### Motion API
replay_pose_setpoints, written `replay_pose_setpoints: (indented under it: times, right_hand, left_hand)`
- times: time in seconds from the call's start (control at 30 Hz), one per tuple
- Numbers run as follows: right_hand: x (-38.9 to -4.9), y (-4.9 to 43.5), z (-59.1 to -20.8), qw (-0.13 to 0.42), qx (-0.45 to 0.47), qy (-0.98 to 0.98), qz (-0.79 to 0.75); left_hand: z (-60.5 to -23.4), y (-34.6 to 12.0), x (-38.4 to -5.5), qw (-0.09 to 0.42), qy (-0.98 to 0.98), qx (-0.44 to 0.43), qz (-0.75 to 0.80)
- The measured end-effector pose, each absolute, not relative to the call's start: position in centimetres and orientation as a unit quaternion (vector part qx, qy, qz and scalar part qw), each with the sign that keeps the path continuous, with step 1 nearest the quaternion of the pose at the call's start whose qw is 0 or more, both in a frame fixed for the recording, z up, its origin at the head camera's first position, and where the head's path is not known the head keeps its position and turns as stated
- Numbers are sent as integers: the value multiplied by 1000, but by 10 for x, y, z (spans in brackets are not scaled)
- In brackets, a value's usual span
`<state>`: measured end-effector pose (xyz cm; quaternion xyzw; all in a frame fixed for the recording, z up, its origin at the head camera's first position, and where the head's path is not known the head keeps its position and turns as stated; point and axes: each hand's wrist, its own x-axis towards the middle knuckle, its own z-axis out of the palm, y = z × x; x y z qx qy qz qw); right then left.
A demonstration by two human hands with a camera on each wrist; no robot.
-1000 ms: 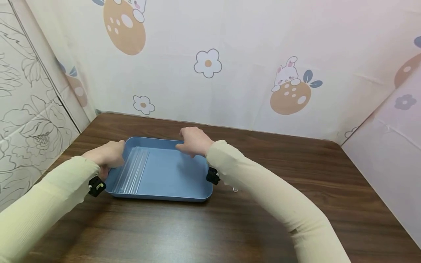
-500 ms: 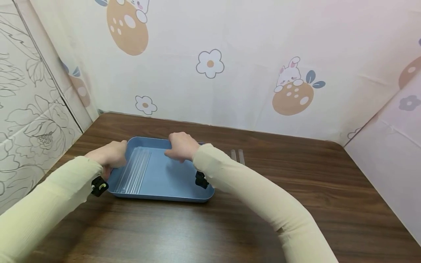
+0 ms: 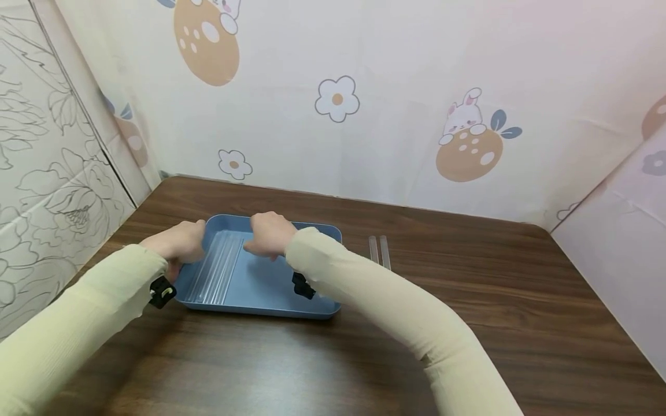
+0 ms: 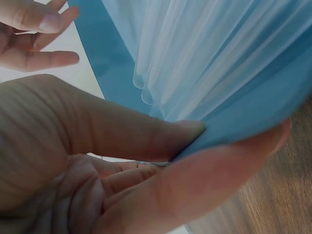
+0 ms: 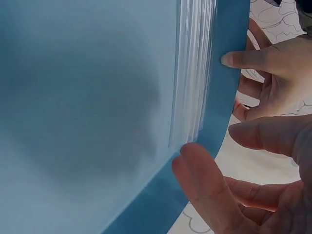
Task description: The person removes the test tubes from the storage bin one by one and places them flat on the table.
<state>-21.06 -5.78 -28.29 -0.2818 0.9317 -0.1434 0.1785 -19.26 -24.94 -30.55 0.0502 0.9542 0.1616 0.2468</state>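
Note:
A shallow blue tray (image 3: 260,310) lies on the table in the head view, with several clear test tubes (image 3: 215,268) side by side along its left end. My left hand (image 3: 182,240) pinches the tray's left rim; in the left wrist view the thumb lies inside the wall and the fingers outside, close to the rounded tube ends (image 4: 146,92). Over the far side of the tray is my right hand (image 3: 270,234), holding nothing. In the right wrist view its thumb and fingers (image 5: 204,180) are spread apart, fingertips right at the ends of the tubes (image 5: 192,73).
Two more clear tubes (image 3: 380,251) lie on the brown wooden table (image 3: 468,277), right of the tray and partly behind my right sleeve (image 3: 374,289). A patterned cloth wall (image 3: 395,138) rises along the back edge.
My right hand has moved left across the tray toward the tubes, uncovering the two tubes on the table. The left hand keeps its pinch on the rim.

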Motion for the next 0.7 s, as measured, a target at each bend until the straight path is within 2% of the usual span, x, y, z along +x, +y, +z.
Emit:
replay_pose_setpoints:
  times: [0.2, 0.43, 0.7]
  right_hand:
    - [-214, -68, -291, 185, -285, 929, -146]
    - [-216, -76, -300, 197, -284, 925, -160]
    - [-217, -90, -308, 194, -282, 926, -157]
  left_hand:
    - [-304, -249, -192, 252, 951, 41, 176]
    - [-306, -248, -194, 236, 958, 51, 153]
    - [-304, -248, -192, 262, 950, 27, 168]
